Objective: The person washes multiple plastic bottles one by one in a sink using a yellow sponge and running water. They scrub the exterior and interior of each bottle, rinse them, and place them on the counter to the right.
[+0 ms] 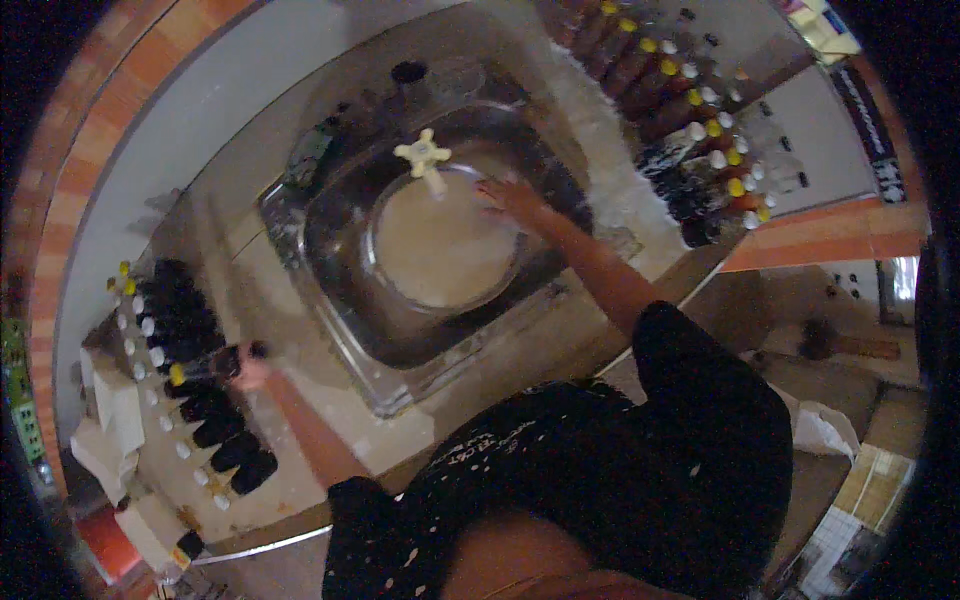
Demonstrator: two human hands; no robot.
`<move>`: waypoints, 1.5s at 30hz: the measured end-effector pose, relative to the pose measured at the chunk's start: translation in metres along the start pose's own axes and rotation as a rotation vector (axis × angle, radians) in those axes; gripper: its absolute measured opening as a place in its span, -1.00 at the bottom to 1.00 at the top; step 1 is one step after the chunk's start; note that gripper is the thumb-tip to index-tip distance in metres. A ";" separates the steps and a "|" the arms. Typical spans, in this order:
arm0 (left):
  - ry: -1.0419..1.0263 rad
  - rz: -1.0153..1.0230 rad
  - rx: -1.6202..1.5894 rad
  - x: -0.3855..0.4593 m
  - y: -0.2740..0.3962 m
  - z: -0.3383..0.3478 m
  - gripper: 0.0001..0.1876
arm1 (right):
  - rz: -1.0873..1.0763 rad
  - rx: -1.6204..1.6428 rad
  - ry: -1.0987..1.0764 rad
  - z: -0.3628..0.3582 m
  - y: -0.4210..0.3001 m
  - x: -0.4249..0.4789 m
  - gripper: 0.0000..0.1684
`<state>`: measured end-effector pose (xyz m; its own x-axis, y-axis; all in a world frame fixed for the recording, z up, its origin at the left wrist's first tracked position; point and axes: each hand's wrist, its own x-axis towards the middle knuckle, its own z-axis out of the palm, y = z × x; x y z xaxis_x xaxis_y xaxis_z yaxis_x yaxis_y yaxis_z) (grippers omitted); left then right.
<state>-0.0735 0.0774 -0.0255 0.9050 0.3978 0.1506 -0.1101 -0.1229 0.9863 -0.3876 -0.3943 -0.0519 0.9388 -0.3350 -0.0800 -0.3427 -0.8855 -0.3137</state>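
Observation:
My left hand [251, 373] is closed around a dark bottle [223, 363] at the end of a row of dark bottles [180, 311] on the left counter. The grip is blurred and part of the bottle is hidden by my fingers. My right hand [514, 199] is over the right rim of a round tub [370, 247] set in the metal sink [330, 300]. Cloudy tan liquid [442, 255] fills the tub; blur hides whether my fingertips touch it. Nothing shows in that hand. A cream cross-handled tap [424, 154] stands above the tub's far edge.
More dark bottles [232, 457] line the left counter [300, 487]. Many brown bottles [637, 82] with yellow and white caps crowd the right side, beside a pale cloth [592, 142]. A green item [309, 157] lies at the sink's far left corner. White paper-like pieces [116, 405] lean at far left.

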 end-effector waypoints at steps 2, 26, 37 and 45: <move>-0.202 -0.118 -0.150 -0.050 0.020 0.018 -0.59 | 0.129 -0.156 0.213 0.052 -0.051 0.016 -0.40; -1.075 -0.946 -0.477 -0.292 0.116 0.080 -0.23 | -0.229 0.470 -0.011 -0.036 -0.195 0.024 -0.37; -1.172 -1.138 -0.677 -0.283 0.102 0.068 -0.24 | 0.035 0.050 0.560 -0.049 -0.235 0.004 -0.39; -1.507 -1.256 -0.922 -0.278 0.127 0.062 -0.28 | 0.288 1.368 0.200 -0.098 -0.197 0.053 -0.62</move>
<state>-0.3137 -0.1048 0.0539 0.1432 -0.9820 -0.1236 0.9445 0.0983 0.3135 -0.2731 -0.2691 0.0989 0.7821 -0.5900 -0.2005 -0.1068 0.1900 -0.9760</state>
